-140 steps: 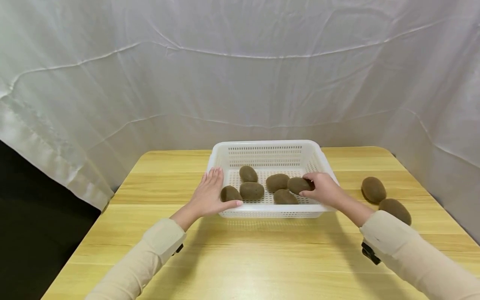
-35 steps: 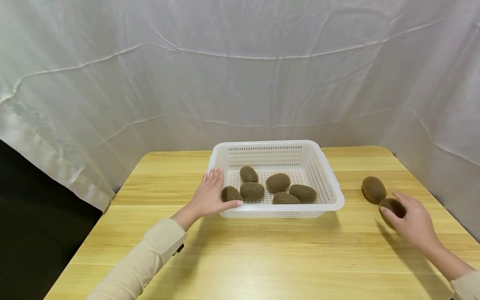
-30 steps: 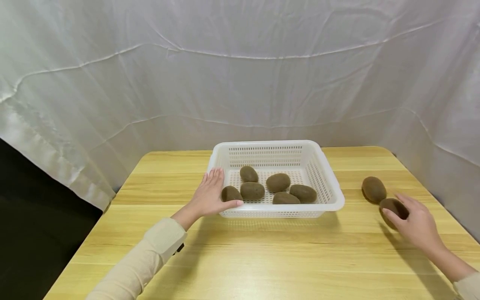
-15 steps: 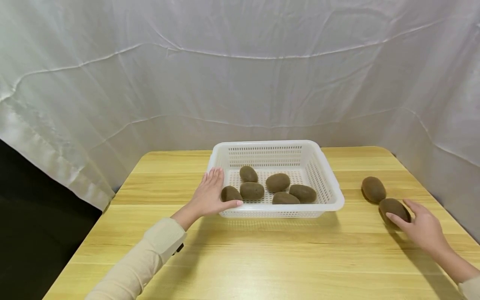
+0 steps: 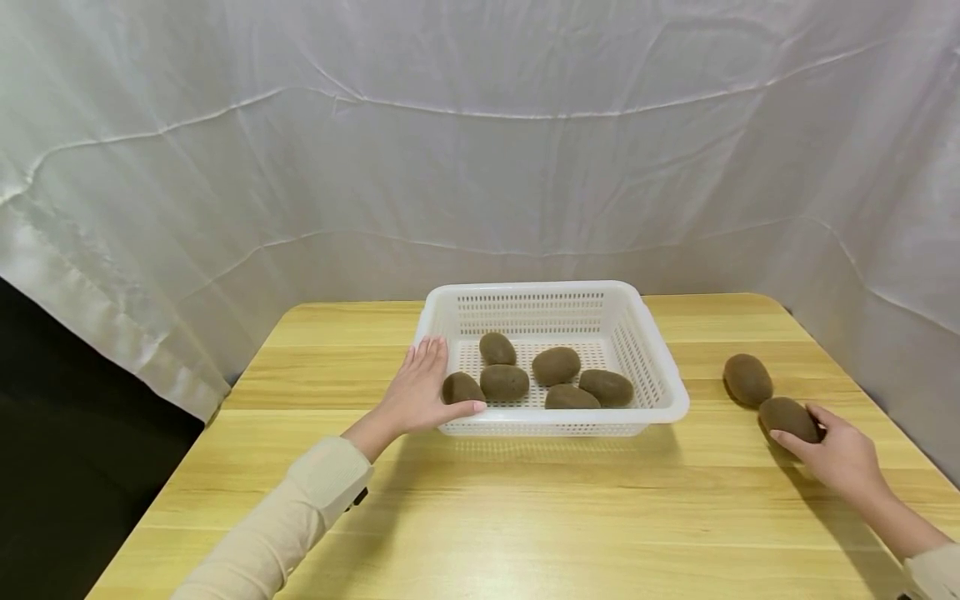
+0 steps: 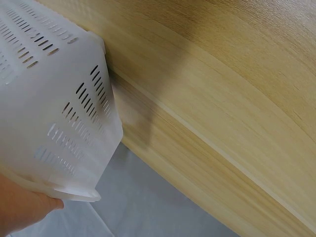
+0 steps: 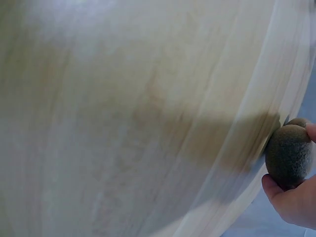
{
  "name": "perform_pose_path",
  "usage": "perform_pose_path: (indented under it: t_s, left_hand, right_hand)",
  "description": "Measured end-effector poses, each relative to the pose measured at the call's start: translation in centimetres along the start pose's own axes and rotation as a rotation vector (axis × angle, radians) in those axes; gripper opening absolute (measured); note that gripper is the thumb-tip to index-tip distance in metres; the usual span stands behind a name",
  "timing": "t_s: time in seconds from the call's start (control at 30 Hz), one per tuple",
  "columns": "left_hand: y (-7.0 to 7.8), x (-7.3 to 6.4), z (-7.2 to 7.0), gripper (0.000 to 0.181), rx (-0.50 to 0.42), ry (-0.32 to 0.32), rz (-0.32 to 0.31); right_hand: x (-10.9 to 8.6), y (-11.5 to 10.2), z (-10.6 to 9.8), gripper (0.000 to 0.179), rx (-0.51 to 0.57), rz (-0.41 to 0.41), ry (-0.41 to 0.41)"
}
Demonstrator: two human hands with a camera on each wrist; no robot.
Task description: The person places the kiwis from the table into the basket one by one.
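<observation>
A white plastic basket [image 5: 555, 417] stands on the wooden table, with several brown kiwis [image 5: 505, 382] lying on its slotted floor. Along its left rim rests my left hand [image 5: 420, 392], fingers straight and thumb laid over the front left corner. Two more kiwis lie to the right of the basket. My right hand [image 5: 843, 454] pinches the nearer kiwi [image 5: 787, 419] between thumb and fingers, low at the table. Just behind it, almost touching, sits the farther kiwi [image 5: 747, 380]. In the right wrist view, the held kiwi [image 7: 289, 155] partly covers the other.
The wooden table [image 5: 510, 517] extends in front of the basket and to both sides. A pale grey curtain [image 5: 525, 183] hangs behind and beside the table. Dark space [image 5: 67, 450] lies past the left table edge.
My right hand has left a kiwi in the basket's front right and moved right to the nearer table kiwi, where its fingers have closed in. The left hand stays on the rim.
</observation>
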State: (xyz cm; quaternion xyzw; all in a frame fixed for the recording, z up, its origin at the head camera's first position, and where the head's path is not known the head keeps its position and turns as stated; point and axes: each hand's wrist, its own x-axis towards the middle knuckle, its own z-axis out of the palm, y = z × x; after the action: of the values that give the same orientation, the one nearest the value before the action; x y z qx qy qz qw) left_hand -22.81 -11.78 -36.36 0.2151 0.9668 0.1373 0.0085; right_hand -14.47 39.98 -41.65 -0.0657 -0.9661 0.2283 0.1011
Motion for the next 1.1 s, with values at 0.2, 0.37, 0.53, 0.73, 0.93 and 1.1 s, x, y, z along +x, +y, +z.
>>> perform_pose_path:
  t_s: [0.2, 0.37, 0.53, 0.73, 0.93, 1.1]
  left_hand:
    - [0.0, 0.0, -0.1, 0.109, -0.001, 0.004, 0.013]
    - [0.0, 0.0, 0.0, 0.109, 0.004, 0.004, 0.012]
    - [0.0, 0.1, 0.1, 0.11, 0.002, -0.001, 0.01]
    - [-0.1, 0.1, 0.2, 0.109, 0.003, -0.003, 0.008]
    - [-0.1, 0.1, 0.1, 0.109, 0.002, -0.004, 0.013]
    - [0.0, 0.1, 0.0, 0.109, 0.0, -0.004, 0.016]
  right_hand:
    - [-0.1, 0.0, -0.1, 0.063, 0.007, 0.01, 0.01]
    - [-0.2, -0.1, -0.3, 0.062, 0.002, 0.023, 0.01]
    - [-0.1, -0.3, -0.5, 0.06, 0.001, 0.032, 0.019]
    - [0.2, -0.4, -0.9, 0.06, 0.014, 0.041, 0.036]
    - [0.5, -0.8, -1.3, 0.063, 0.027, 0.038, 0.033]
    - [0.8, -1.2, -1.7, 0.059, 0.03, 0.022, 0.087]
